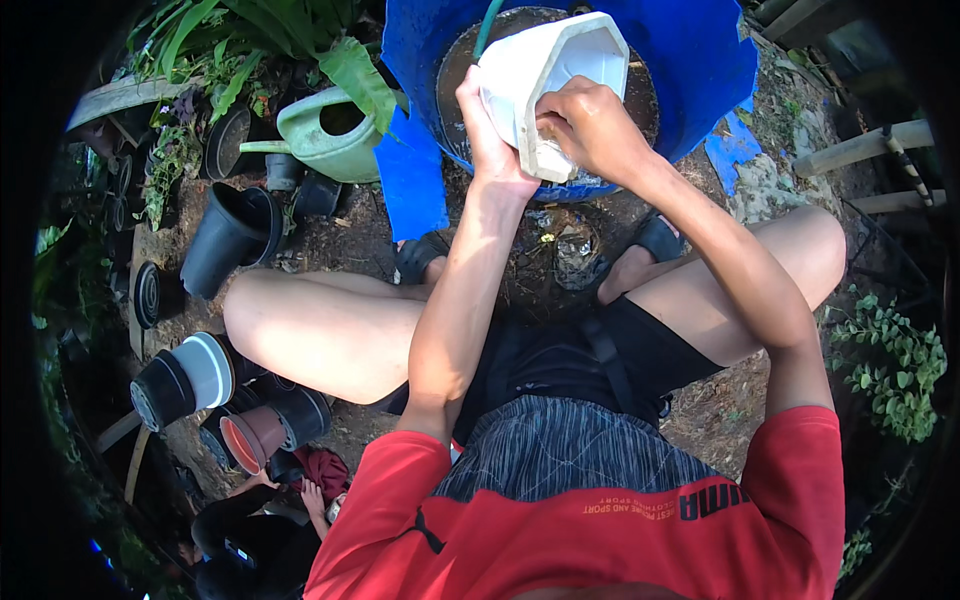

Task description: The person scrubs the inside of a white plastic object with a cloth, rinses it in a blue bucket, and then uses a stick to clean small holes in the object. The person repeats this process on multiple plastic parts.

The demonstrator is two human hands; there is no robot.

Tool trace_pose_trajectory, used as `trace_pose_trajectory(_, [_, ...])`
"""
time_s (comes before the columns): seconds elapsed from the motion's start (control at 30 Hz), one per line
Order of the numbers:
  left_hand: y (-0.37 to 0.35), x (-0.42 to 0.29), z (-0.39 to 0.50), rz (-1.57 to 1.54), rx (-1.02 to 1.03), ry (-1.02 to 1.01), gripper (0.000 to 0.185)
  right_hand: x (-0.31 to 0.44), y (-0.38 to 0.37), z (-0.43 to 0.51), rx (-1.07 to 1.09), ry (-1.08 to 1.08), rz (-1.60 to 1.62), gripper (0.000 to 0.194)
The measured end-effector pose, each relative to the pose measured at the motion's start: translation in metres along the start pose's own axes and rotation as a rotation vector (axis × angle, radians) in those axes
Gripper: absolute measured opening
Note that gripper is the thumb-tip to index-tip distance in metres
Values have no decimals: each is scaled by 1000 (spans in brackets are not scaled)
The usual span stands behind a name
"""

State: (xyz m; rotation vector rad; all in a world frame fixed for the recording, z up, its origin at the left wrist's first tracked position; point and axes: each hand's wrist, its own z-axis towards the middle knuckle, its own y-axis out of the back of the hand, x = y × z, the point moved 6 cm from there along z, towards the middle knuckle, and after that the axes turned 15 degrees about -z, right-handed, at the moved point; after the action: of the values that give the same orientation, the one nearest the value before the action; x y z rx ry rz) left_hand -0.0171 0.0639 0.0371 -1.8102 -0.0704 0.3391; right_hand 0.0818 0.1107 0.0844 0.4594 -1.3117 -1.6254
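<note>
My left hand [495, 150] grips a white angular plastic plant pot [514, 86] from its left side and underneath. The pot is tilted, with its open mouth turned to the right and towards me. My right hand [592, 124] reaches into that mouth, its fingers bent against the inner wall near the lower rim. Whether those fingers pinch something is hidden. Below the pot stands a cut-down blue plastic drum [694, 75] with a jagged rim and murky water [459, 105] in it. A green hose [487, 30] runs down into the drum.
A pale green watering can [337, 154] lies left of the drum. Black plastic pots [214, 240], stacked pots [165, 390] and a reddish pot [255, 439] are strewn at left. Another person [255, 536] sits at lower left. Wooden poles [862, 148] stick out at right.
</note>
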Motion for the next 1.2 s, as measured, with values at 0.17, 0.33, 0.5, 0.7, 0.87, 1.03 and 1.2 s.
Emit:
trace_pose_trajectory(0.17, [-8,-3,0,25,33,-21,68,-4,27,1,-142,110,-209,16])
trace_pose_trajectory(0.33, [-11,-1,1,11,91,-21,68,-5,24,3,-233,179,-336,14])
trace_pose_trajectory(0.5, [0,-7,1,131,15,-59,68,1,-1,-2,-4,2,91,15])
trace_pose_trajectory(0.7, [-9,-16,5,68,93,-90,69,-3,39,2,-266,143,-265,16])
trace_pose_trajectory(0.87, [-10,-20,7,154,86,-149,70,5,13,0,-50,-5,-36,12])
trace_pose_trajectory(1.03, [-9,-20,2,159,63,-116,72,-4,14,0,-15,59,25,12])
trace_pose_trajectory(1.2, [-10,-11,4,70,67,-92,65,-4,27,2,-306,76,-227,12])
